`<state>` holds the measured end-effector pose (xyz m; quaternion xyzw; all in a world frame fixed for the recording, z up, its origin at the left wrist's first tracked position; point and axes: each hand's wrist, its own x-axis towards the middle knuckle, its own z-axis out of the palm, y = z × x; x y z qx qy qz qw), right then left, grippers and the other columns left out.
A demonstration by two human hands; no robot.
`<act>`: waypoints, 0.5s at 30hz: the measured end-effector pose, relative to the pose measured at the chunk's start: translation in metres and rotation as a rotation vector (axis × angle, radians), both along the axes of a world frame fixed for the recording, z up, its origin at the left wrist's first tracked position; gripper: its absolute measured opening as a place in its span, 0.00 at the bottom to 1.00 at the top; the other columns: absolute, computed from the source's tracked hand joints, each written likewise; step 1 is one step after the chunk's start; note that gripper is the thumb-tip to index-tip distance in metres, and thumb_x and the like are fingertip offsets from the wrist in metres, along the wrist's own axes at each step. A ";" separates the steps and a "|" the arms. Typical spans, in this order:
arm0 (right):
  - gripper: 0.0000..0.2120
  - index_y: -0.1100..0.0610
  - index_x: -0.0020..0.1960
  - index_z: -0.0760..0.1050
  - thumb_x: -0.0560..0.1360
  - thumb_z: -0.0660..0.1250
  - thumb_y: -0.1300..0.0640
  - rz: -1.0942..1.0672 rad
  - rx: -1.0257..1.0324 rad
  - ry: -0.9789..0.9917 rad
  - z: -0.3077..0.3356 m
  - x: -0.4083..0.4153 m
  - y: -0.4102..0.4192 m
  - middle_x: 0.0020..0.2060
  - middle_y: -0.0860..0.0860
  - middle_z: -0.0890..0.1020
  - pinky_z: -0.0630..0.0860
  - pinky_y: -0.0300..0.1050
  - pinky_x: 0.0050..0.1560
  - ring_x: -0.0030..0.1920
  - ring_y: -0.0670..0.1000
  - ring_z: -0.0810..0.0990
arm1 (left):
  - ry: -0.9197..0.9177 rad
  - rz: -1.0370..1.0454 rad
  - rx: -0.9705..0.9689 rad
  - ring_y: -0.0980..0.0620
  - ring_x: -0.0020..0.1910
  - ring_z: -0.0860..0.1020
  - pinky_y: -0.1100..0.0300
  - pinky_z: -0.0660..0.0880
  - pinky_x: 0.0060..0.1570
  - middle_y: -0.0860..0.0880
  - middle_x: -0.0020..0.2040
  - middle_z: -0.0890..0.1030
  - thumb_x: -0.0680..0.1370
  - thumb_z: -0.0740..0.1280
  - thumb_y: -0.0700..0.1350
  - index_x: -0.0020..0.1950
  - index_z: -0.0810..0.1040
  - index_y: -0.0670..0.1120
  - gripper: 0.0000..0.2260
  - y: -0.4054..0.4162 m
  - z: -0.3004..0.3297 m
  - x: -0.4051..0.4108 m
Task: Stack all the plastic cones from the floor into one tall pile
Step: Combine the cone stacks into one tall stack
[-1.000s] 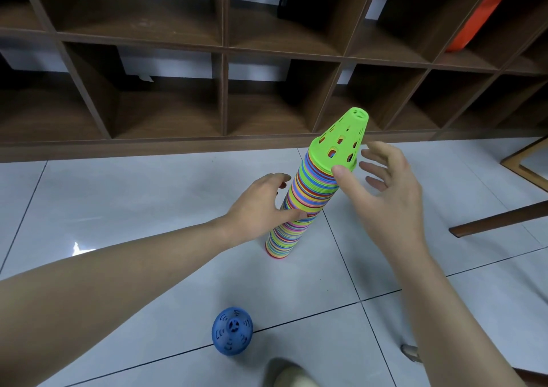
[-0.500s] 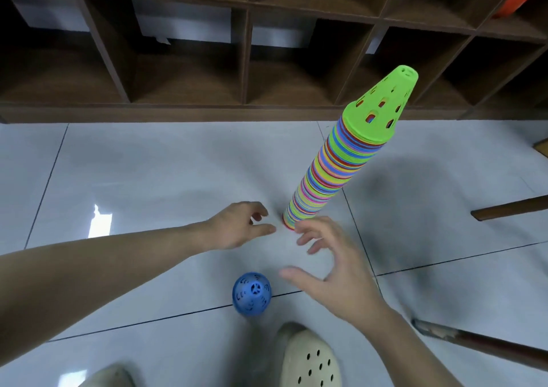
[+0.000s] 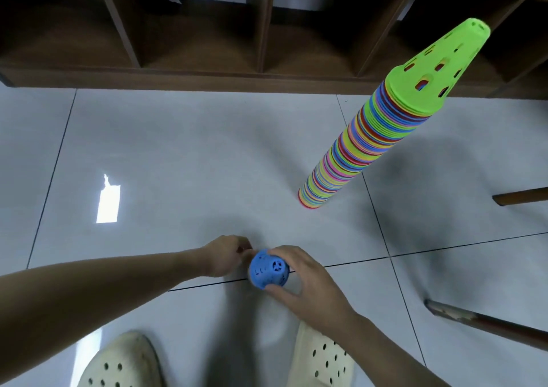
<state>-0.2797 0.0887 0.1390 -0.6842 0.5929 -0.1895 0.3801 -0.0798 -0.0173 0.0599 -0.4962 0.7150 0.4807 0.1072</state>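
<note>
Low over the tiles, my left hand (image 3: 226, 256) touches the blue cone (image 3: 268, 269) with curled fingers while my right hand (image 3: 308, 282) grasps its sides. It looks light, stiff, perforated plastic, best gripped at the rim. To the right stands the pile (image 3: 382, 119), well apart.

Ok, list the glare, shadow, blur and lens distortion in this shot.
Head view: bright window glare on the floor tiles; soft shadow right of the cone stack; motion blur on the blue cone and both hands; wide-angle warp makes the stack lean; shelf compartments are dark.
</note>
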 end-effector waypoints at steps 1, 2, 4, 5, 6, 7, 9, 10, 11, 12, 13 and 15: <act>0.21 0.41 0.63 0.71 0.73 0.73 0.49 -0.014 0.001 -0.005 -0.001 0.001 0.001 0.60 0.35 0.74 0.73 0.40 0.61 0.62 0.41 0.75 | 0.005 0.010 0.009 0.50 0.54 0.78 0.58 0.72 0.54 0.50 0.56 0.82 0.84 0.59 0.55 0.60 0.80 0.47 0.15 0.001 -0.001 0.000; 0.21 0.41 0.62 0.71 0.73 0.74 0.48 -0.031 0.008 -0.012 -0.003 0.003 0.001 0.59 0.35 0.74 0.73 0.39 0.61 0.62 0.41 0.75 | 0.006 0.019 0.016 0.50 0.53 0.78 0.59 0.71 0.52 0.51 0.55 0.82 0.83 0.59 0.55 0.59 0.80 0.48 0.15 0.002 -0.001 -0.001; 0.20 0.41 0.61 0.72 0.72 0.74 0.48 -0.070 0.030 -0.029 -0.005 0.006 0.002 0.58 0.36 0.74 0.74 0.38 0.59 0.61 0.41 0.75 | 0.009 0.029 0.026 0.51 0.52 0.78 0.60 0.70 0.49 0.51 0.53 0.81 0.83 0.59 0.57 0.58 0.79 0.48 0.16 0.001 -0.003 -0.003; 0.20 0.41 0.61 0.72 0.72 0.74 0.49 -0.089 0.035 -0.035 -0.007 0.006 0.003 0.58 0.37 0.74 0.74 0.39 0.58 0.60 0.42 0.75 | 0.011 0.030 0.031 0.51 0.51 0.78 0.60 0.70 0.48 0.51 0.53 0.81 0.83 0.59 0.57 0.58 0.79 0.47 0.17 0.001 -0.002 -0.004; 0.20 0.41 0.61 0.72 0.72 0.74 0.49 -0.110 0.036 -0.043 -0.009 0.006 0.003 0.58 0.37 0.75 0.75 0.40 0.57 0.60 0.42 0.76 | 0.011 0.033 0.037 0.50 0.51 0.78 0.59 0.70 0.48 0.50 0.53 0.82 0.83 0.58 0.57 0.58 0.79 0.47 0.17 0.001 -0.002 -0.007; 0.20 0.42 0.61 0.73 0.72 0.74 0.51 -0.140 0.037 -0.065 -0.011 0.005 0.003 0.58 0.37 0.75 0.76 0.41 0.57 0.60 0.43 0.77 | 0.013 0.038 0.038 0.49 0.52 0.78 0.59 0.70 0.48 0.50 0.53 0.82 0.83 0.58 0.57 0.58 0.79 0.46 0.17 0.001 -0.001 -0.009; 0.20 0.45 0.62 0.74 0.73 0.75 0.55 -0.242 0.055 -0.153 -0.014 0.000 0.005 0.58 0.40 0.78 0.78 0.43 0.57 0.60 0.46 0.78 | 0.008 0.047 0.032 0.49 0.51 0.77 0.59 0.69 0.48 0.49 0.54 0.82 0.84 0.58 0.56 0.56 0.79 0.46 0.17 0.002 -0.001 -0.013; 0.20 0.46 0.62 0.74 0.73 0.75 0.57 -0.298 0.069 -0.202 -0.015 -0.003 0.006 0.57 0.41 0.79 0.79 0.43 0.56 0.60 0.48 0.78 | 0.002 0.052 0.030 0.49 0.51 0.76 0.60 0.68 0.48 0.48 0.54 0.81 0.84 0.58 0.55 0.54 0.78 0.46 0.15 0.003 -0.003 -0.014; 0.20 0.47 0.62 0.74 0.73 0.75 0.58 -0.345 0.086 -0.250 -0.016 -0.007 0.006 0.56 0.42 0.80 0.80 0.43 0.55 0.60 0.49 0.79 | 0.001 0.058 0.039 0.49 0.51 0.75 0.60 0.68 0.49 0.48 0.54 0.81 0.84 0.58 0.55 0.53 0.77 0.47 0.14 0.004 -0.003 -0.015; 0.19 0.48 0.62 0.74 0.74 0.74 0.60 -0.383 0.108 -0.292 -0.016 -0.011 0.006 0.55 0.43 0.80 0.80 0.43 0.54 0.59 0.50 0.80 | 0.011 0.073 0.061 0.49 0.51 0.75 0.60 0.68 0.49 0.48 0.54 0.80 0.84 0.58 0.54 0.52 0.77 0.46 0.14 0.005 -0.004 -0.016; 0.17 0.49 0.61 0.74 0.75 0.73 0.61 -0.416 0.132 -0.337 -0.015 -0.015 0.005 0.53 0.43 0.81 0.80 0.42 0.52 0.57 0.50 0.81 | 0.027 0.101 0.094 0.49 0.50 0.76 0.59 0.70 0.49 0.47 0.53 0.81 0.84 0.59 0.53 0.52 0.78 0.44 0.14 0.006 -0.005 -0.016; 0.16 0.51 0.60 0.74 0.76 0.72 0.62 -0.480 0.175 -0.403 -0.014 -0.023 0.004 0.51 0.43 0.82 0.79 0.40 0.49 0.54 0.49 0.82 | 0.078 0.206 0.197 0.49 0.46 0.77 0.57 0.73 0.49 0.46 0.47 0.81 0.82 0.62 0.53 0.50 0.80 0.41 0.16 0.006 -0.008 -0.015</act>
